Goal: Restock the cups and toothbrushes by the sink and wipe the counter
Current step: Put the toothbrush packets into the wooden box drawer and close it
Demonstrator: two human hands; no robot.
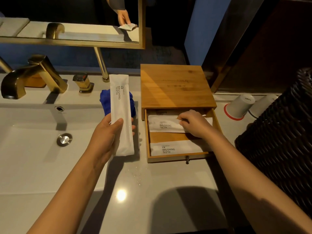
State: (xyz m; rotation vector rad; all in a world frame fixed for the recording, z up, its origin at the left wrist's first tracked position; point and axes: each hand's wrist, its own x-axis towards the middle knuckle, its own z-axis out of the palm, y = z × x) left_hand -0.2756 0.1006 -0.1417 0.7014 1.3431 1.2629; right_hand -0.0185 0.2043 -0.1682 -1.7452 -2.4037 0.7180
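My left hand [108, 134] holds a white toothbrush packet [120, 114] upright above the counter, left of the wooden box [175, 85]. The box's drawer [217, 122] is pulled open. My right hand [194, 124] rests inside it, fingers pinched on a white toothbrush packet [165, 125] at the back. Another packet [170, 149] lies at the drawer's front. Two white cups [239, 105] stand upside down on the counter, right of the box. A blue cloth [105, 100] lies bunched behind the held packet.
A white sink basin [33, 149] with a metal drain [64, 139] lies to the left, a gold faucet [32, 75] behind it. A dark woven basket [283, 132] stands at the right edge. A gold-framed mirror [72, 43] hangs above. Water droplets speckle the counter [138, 178].
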